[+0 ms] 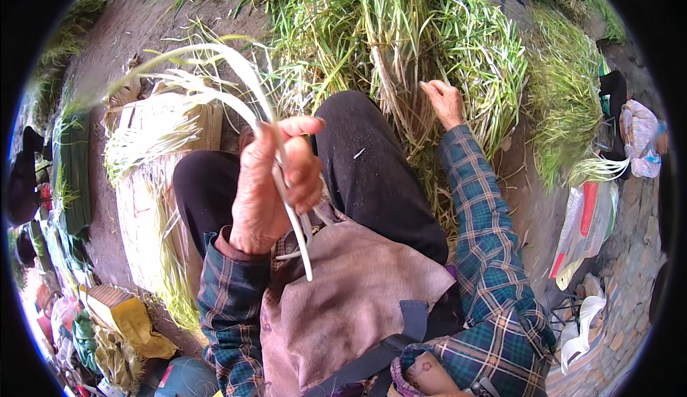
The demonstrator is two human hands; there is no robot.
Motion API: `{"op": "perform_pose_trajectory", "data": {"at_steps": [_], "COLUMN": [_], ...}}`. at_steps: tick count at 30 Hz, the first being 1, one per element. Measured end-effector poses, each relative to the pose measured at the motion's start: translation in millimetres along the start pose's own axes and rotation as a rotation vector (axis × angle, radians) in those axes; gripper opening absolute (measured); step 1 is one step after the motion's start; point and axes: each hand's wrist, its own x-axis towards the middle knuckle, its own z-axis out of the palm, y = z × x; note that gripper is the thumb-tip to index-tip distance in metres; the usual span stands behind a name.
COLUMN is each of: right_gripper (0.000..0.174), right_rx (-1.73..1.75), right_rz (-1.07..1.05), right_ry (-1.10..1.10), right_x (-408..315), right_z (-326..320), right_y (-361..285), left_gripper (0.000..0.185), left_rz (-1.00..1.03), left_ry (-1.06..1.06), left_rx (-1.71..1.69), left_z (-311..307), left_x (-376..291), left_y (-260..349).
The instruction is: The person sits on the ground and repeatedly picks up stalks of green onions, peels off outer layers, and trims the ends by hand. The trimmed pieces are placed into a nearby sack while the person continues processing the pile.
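Observation:
My left hand (279, 182) is raised over my lap, its fingers closed around a few long pale stalks (247, 72). Their upper ends arch to the left, and the white lower ends hang over a pinkish cloth apron (354, 300). My right hand (444, 101) is beyond my knee, beside a large heap of green leafy stalks (349, 26). Its thumb and fingertips come close together, but whether anything is pinched between them cannot be made out. Brown, dry-looking stems (394, 75) lie in the heap just left of those fingertips.
To the left, a bundle of pale stalks (153, 136) rests on a light-coloured block or package (145, 209). More green stalks (566, 91) lie to the right, near a printed plastic bag (585, 225). A yellow bag (137, 324) and a blue rounded object (188, 378) are at lower left.

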Motion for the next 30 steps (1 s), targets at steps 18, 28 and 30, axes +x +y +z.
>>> {"op": "perform_pose_trajectory", "data": {"at_steps": [18,28,30], "right_gripper": [0.022,0.019,0.020], "right_rx": [0.926,0.358,0.215], "right_rz": [0.151,-0.228,-0.471], "right_ry": [-0.306,-0.336,-0.312], "right_x": [-22,-97,-105], "right_z": [-85,-82,-79], "right_y": [-116,-187,-197], "left_gripper": [0.029,0.028,0.030], "left_rz": [-0.021,-0.042,-0.020], "left_ry": [0.297,0.296,0.254], "left_rx": [0.065,0.295,0.313], "left_z": [-9,-15,-14], "left_x": [9,18,19], "left_y": [0,-20,-23]}}
